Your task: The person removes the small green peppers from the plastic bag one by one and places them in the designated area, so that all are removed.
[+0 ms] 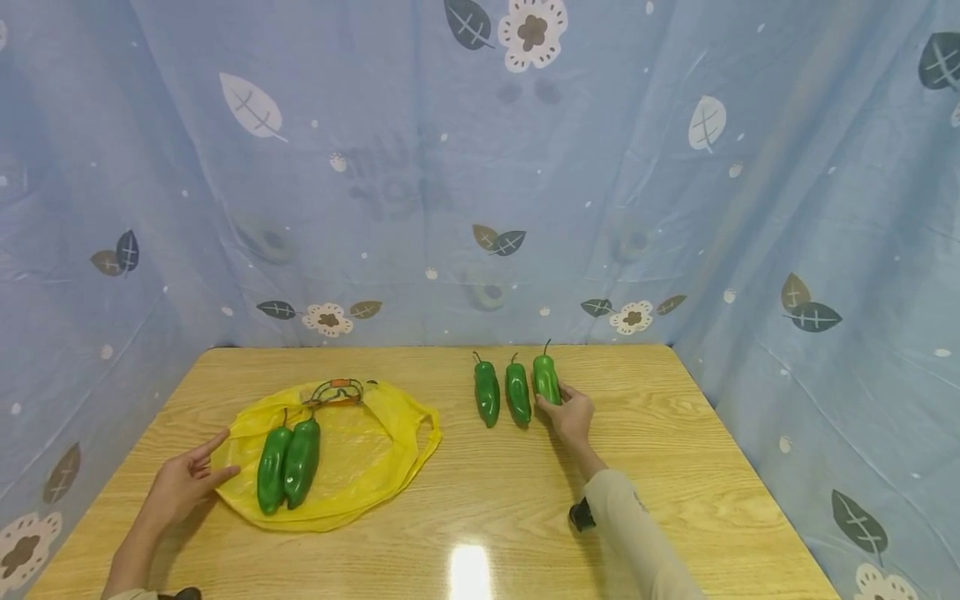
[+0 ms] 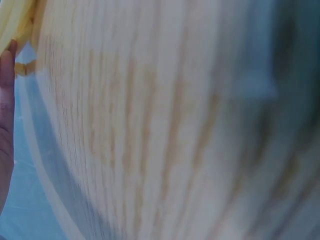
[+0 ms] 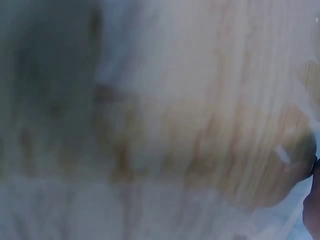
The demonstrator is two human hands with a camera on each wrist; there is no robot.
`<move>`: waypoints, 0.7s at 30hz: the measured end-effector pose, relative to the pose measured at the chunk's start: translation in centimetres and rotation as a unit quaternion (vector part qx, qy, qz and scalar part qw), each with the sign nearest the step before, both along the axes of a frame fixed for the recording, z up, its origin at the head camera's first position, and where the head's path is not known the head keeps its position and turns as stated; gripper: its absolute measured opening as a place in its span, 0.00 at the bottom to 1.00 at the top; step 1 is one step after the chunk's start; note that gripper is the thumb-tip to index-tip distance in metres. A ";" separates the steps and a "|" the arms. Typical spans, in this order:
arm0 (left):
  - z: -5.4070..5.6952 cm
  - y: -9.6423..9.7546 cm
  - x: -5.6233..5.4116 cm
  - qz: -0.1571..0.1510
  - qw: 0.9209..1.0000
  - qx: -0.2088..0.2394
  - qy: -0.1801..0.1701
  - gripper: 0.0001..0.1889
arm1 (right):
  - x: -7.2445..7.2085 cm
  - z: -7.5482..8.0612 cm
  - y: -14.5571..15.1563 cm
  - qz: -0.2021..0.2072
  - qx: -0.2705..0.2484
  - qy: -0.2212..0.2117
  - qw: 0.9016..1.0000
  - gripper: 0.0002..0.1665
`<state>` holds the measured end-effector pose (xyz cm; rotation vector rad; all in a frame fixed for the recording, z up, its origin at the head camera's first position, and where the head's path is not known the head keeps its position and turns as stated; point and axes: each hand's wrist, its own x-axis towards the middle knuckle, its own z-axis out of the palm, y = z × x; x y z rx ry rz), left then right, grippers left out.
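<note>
On the right of the table, my right hand (image 1: 572, 414) grips the lower end of a green pepper (image 1: 546, 377), fingers on one side and thumb on the other. Two more green peppers, one (image 1: 517, 392) beside it and another (image 1: 487, 393) farther left, lie in a row with it. At the left, a yellow plastic bag (image 1: 360, 500) lies spread flat. Two green peppers (image 1: 302, 462) rest side by side on it. My left hand (image 1: 180, 487) is at the bag's left edge, thumb and fingers apart, fingertips touching the yellow plastic (image 2: 9, 20).
The wooden table (image 1: 480, 483) reaches back to a blue patterned curtain (image 1: 420, 208), which also hangs along both sides. Bunched handles with an orange print (image 1: 341, 390) lie at the bag's back edge. Both wrist views show mostly blurred table grain.
</note>
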<state>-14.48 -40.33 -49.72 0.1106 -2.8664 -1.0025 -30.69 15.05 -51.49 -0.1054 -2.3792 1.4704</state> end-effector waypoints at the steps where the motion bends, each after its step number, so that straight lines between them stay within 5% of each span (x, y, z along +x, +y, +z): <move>1: 0.0 0.0 0.0 -0.001 1.000 0.001 0.005 0.37 | 0.0 0.0 -0.1 -0.001 0.003 0.002 1.000 0.32; 9: -0.5 0.2 0.0 0.002 0.999 0.021 0.035 0.35 | 0.1 -0.2 -0.4 -0.014 0.028 0.009 0.999 0.32; 21: -0.7 0.2 0.1 0.002 0.999 0.014 0.033 0.35 | 0.1 -0.6 -1.1 -0.018 0.063 0.051 0.997 0.30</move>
